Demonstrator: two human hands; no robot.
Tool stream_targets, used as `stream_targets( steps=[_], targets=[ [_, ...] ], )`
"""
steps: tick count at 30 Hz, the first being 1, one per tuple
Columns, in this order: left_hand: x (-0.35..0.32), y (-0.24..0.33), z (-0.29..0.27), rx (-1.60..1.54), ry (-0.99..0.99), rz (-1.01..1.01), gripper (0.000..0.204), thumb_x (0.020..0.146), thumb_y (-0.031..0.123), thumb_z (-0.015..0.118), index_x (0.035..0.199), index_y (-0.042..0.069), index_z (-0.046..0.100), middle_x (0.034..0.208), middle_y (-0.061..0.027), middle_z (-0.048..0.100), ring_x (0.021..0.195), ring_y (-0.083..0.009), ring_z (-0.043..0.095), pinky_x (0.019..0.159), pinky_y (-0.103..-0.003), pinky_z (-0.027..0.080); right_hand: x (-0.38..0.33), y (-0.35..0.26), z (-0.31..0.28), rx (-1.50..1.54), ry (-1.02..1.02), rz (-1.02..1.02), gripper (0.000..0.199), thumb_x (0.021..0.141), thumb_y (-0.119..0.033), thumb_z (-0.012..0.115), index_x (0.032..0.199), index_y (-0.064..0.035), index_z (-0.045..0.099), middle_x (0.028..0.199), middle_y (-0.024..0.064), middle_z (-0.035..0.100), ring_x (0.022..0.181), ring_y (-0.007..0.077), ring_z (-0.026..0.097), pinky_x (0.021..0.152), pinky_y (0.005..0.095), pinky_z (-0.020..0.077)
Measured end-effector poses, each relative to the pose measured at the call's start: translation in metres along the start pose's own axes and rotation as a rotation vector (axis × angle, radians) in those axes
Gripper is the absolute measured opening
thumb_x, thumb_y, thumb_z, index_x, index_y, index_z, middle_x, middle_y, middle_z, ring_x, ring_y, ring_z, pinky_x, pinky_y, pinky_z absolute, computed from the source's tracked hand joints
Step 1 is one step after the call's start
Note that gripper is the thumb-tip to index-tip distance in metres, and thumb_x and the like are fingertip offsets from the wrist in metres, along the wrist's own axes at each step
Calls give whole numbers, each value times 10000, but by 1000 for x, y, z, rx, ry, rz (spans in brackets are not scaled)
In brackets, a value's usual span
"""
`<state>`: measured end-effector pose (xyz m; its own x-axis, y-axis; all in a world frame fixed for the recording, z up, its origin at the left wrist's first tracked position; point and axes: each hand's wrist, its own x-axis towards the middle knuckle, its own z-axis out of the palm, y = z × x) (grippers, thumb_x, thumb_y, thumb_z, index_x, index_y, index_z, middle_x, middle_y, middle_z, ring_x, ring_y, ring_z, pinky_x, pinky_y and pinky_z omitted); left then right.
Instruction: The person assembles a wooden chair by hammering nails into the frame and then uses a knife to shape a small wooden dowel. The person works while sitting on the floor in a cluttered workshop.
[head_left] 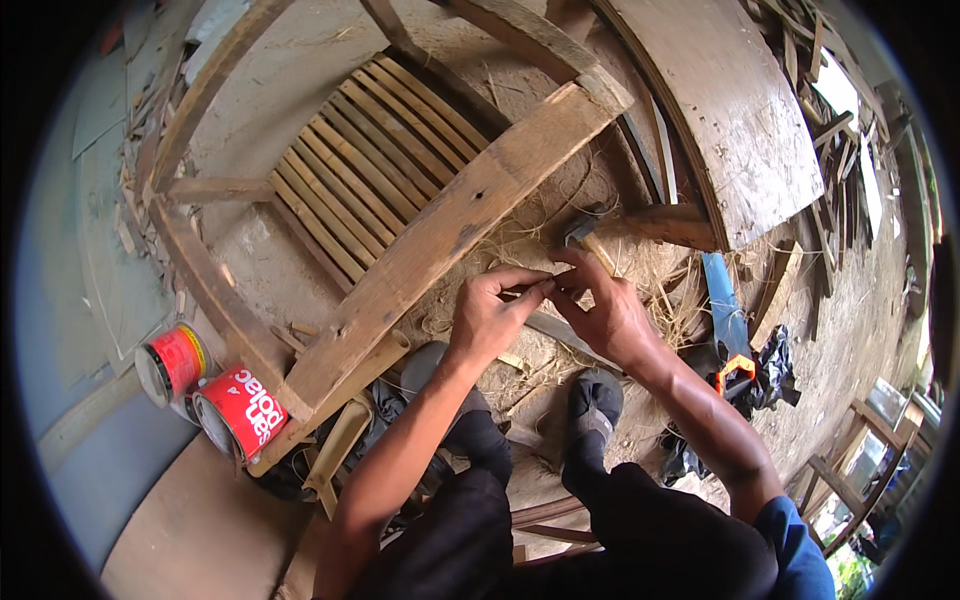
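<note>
My left hand (488,312) and my right hand (608,312) meet in the middle, thumbs and fingertips pinched together. Whatever lies between them is too small to make out. Just beyond the fingers runs the thick beam (440,240) of a wooden frame, which has a small dark hole in it. Bamboo slats (375,150) lie side by side within that frame. A hammer (588,232) with a dark head and light handle shows past my right hand, partly covered by it.
Two red cans (240,415) stand at the left. On the right lies a handsaw (724,300) with a blue blade and orange handle, beside black plastic (775,368). A curved wooden panel (720,110) rises at the upper right. Shavings and fibre strips (680,290) litter the ground.
</note>
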<state>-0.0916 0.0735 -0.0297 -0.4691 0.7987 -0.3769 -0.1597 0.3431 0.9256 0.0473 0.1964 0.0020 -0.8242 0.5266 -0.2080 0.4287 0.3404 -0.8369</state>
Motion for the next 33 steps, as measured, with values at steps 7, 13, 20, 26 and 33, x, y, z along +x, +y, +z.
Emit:
stream_targets(
  steps=[7, 13, 20, 26, 33],
  targets=[
    [30, -10, -1, -21, 94, 104, 161, 953, 159, 725, 1038, 23, 733, 926, -21, 725, 832, -84, 630, 739, -254, 505, 11, 20, -5, -5, 60, -50, 536, 906, -69, 742, 1376, -47, 485, 1003, 149, 737, 891, 259, 752, 764, 367, 598],
    [104, -19, -17, 387, 332, 627, 135, 917, 117, 750, 1009, 18, 743, 976, -81, 740, 827, -173, 663, 763, -303, 520, 2, 53, -10, 15, 215, 38, 473, 927, -56, 717, 1347, -15, 502, 983, 130, 710, 867, 213, 737, 750, 330, 578],
    [124, -16, -20, 533, 319, 678, 141, 898, 94, 755, 1031, 44, 754, 1054, -122, 747, 993, -276, 705, 851, -385, 537, -20, 69, -10, 20, 254, 96, 383, 950, -77, 679, 1294, 10, 536, 978, 155, 715, 837, 281, 726, 754, 385, 573],
    [124, -20, -23, 443, 244, 635, 157, 904, 73, 745, 1060, 63, 765, 1048, -102, 751, 922, -218, 701, 792, -328, 539, -21, 86, -11, -77, 277, 19, 381, 912, -39, 676, 1272, 0, 557, 1016, 168, 694, 936, 334, 698, 823, 435, 560],
    [122, -18, -24, 416, 203, 573, 161, 909, 65, 742, 1067, 80, 773, 1067, -87, 749, 868, -168, 687, 715, -302, 538, -18, 92, -7, -293, 347, -42, 347, 884, -62, 712, 1216, -47, 615, 1141, 169, 617, 1067, 376, 609, 915, 456, 503]
  ],
)
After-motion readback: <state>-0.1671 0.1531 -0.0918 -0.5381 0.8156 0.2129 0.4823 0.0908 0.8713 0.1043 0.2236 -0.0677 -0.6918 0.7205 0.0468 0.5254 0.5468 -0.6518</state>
